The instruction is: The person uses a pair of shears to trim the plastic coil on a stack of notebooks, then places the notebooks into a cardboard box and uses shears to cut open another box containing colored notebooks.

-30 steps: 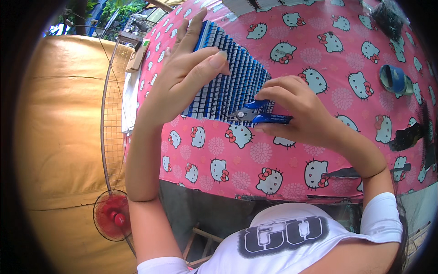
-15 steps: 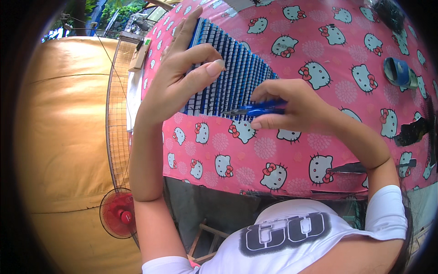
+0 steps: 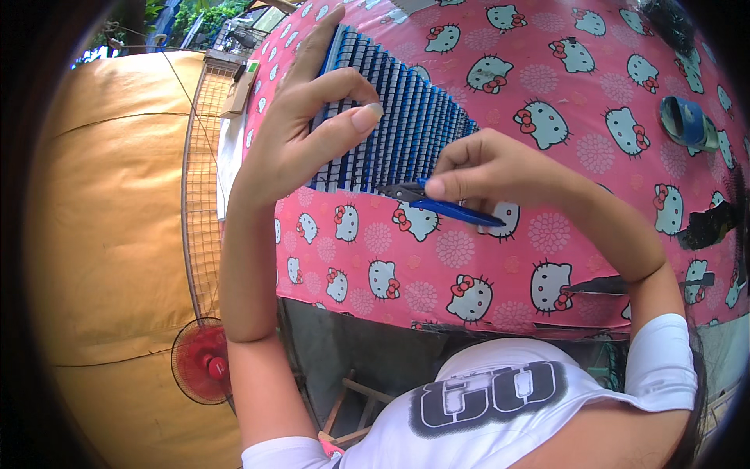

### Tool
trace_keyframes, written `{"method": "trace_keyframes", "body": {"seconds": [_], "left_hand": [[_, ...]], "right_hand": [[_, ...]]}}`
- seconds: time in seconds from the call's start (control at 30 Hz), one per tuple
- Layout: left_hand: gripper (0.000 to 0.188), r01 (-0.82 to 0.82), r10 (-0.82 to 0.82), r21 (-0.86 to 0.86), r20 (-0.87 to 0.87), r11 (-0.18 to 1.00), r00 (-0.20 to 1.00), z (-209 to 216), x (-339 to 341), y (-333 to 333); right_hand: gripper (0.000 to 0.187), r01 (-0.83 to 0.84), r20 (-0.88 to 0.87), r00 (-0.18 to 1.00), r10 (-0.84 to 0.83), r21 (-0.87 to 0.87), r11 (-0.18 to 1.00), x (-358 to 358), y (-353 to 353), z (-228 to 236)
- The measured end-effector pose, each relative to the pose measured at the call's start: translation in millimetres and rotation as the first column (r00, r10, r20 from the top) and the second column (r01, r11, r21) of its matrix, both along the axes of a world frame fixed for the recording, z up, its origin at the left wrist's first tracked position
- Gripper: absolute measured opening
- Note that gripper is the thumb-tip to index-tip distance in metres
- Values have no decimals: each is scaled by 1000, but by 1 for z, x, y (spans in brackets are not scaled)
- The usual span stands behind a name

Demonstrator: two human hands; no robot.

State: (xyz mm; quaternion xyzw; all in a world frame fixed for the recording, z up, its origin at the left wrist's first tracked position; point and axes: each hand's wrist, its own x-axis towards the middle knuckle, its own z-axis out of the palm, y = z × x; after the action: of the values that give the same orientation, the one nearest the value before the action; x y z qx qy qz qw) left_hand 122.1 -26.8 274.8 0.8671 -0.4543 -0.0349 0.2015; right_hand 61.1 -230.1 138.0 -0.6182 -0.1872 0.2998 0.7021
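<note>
A blue, black and white ribbed panel (image 3: 398, 109), made of many narrow parallel strips, stands tilted above the table. My left hand (image 3: 301, 137) grips its left side, with the long fingers stretched along the edge and the thumb and forefinger bent over the face. In my right hand (image 3: 492, 168) is a pair of blue-handled nippers (image 3: 457, 209), held between thumb and fingers. Their dark jaws touch or lie very close to the panel's lower edge; whether they bite on anything is too small to tell.
A pink cloth with cat faces covers the table (image 3: 500, 262). On it at the right lie a blue roll (image 3: 687, 125) and dark scraps (image 3: 707, 227). A small cardboard box (image 3: 238, 94) sits at the far left edge. Beyond are a red fan (image 3: 205, 361) and an orange tarp (image 3: 117, 234).
The nippers have swung so their handles angle down to the right, and my right fingers have shifted toward the jaws. The panel has risen slightly with my left hand.
</note>
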Motion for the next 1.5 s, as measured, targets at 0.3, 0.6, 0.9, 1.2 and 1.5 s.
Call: {"method": "trace_keyframes", "body": {"seconds": [0.3, 0.6, 0.9, 1.2, 1.5], "left_hand": [[28, 7, -7, -28, -2, 1000, 1000, 1, -2, -3], [32, -147, 149, 65, -29, 987, 988, 5, -18, -18], [50, -43, -71, 257, 419, 965, 905, 14, -29, -37], [46, -2, -605, 950, 201, 313, 770, 15, -59, -59], [32, 28, -572, 914, 230, 405, 787, 10, -50, -48]], "right_hand": [[41, 624, 959, 151, -241, 96, 775, -21, 7, -11], [41, -90, -228, 971, 72, -70, 993, 4, -13, 13], [43, 405, 751, 625, -211, -81, 911, -30, -17, -16], [46, 568, 903, 346, -257, 17, 823, -44, -16, -24], [43, 645, 961, 147, -234, 86, 760, -34, -5, -24]]}}
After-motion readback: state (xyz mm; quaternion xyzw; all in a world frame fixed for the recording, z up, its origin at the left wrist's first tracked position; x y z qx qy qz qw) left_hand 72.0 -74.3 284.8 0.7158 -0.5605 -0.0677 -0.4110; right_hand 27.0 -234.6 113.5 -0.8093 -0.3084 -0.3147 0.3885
